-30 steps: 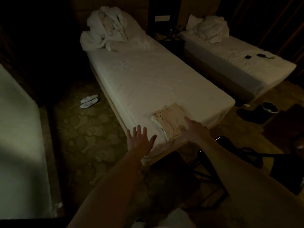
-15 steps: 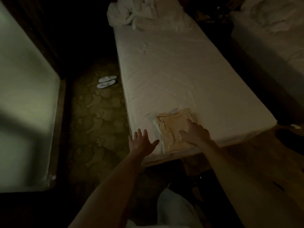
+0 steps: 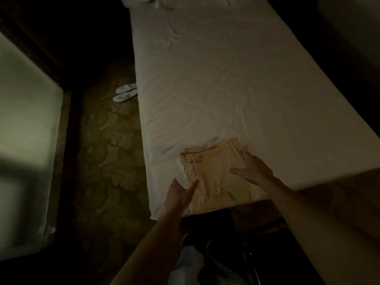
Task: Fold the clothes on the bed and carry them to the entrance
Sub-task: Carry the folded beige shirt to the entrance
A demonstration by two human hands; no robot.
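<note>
Lower centre of frame, at the bed's (image 3: 205, 79) near end: folded yellow garment (image 3: 213, 177), flat on the sheet. Right hand (image 3: 251, 171) spread, resting on its right side; left hand (image 3: 180, 195) relaxed, fingers touching its left edge.

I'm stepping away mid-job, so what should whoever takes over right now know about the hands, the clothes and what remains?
Left hand: open, at the near left edge of the folded garment, thumb on it.
Right hand: open, fingers resting on the garment's right side.
The garment, a beige piece, lies folded at the foot corner of the bed.
Done: folding looks finished.
Left: lift it with both hands and carry it to the entrance, not in view.
</note>
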